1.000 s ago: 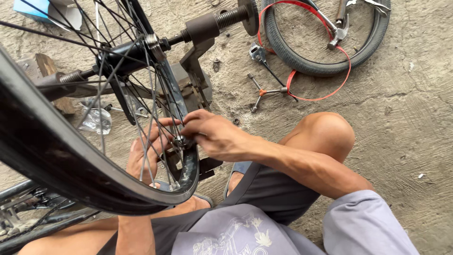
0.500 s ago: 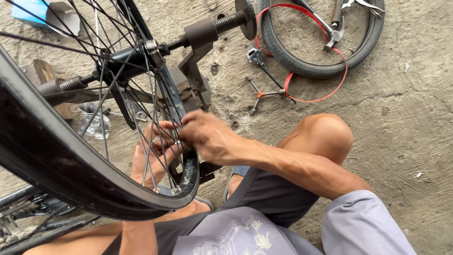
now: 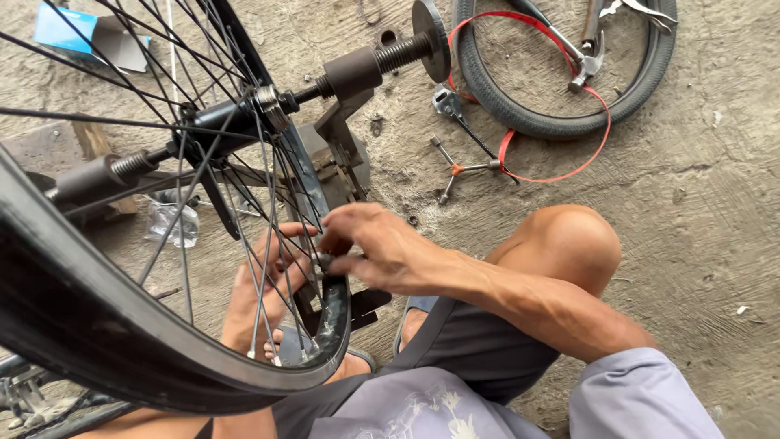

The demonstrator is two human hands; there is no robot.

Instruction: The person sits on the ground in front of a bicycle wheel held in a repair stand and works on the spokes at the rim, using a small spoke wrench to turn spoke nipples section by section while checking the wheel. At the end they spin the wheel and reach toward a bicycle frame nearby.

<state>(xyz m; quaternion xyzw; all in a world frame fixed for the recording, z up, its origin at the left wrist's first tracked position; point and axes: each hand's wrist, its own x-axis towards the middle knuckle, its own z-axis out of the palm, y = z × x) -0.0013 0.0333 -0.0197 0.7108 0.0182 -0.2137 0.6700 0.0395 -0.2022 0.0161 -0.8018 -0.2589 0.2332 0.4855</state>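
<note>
**Hands working at the rim of a wheel in a truing stand**

We are looking down at a spoked wheel (image 3: pixel 122 325) mounted by its axle in a metal stand (image 3: pixel 345 122) on the concrete floor (image 3: pixel 707 211). Our right hand (image 3: pixel 382 248) is reaching across the knee (image 3: pixel 569 244) to the lower rim (image 3: pixel 337 313); its fingers (image 3: pixel 341 262) are pinching narrowly on a small metal piece at a spoke end, too small for us to identify. Our left hand (image 3: pixel 264 280) is lying behind the spokes (image 3: pixel 268 211), its fingers loosely curled toward the same spot; whether they are gripping anything we cannot tell.

Compared with a second ago, the right hand is sitting slightly higher and further from the rim face, with the wrist turned over, while the left hand is staying behind the spokes. We judge this as a fresh grip in a repeated turning action at one spoke.

Beyond the stand, a loose tyre (image 3: pixel 561 122), a red strip (image 3: pixel 597 130), a three-way wrench (image 3: pixel 459 169) and a hammer (image 3: pixel 581 53) are lying on the floor.
</note>
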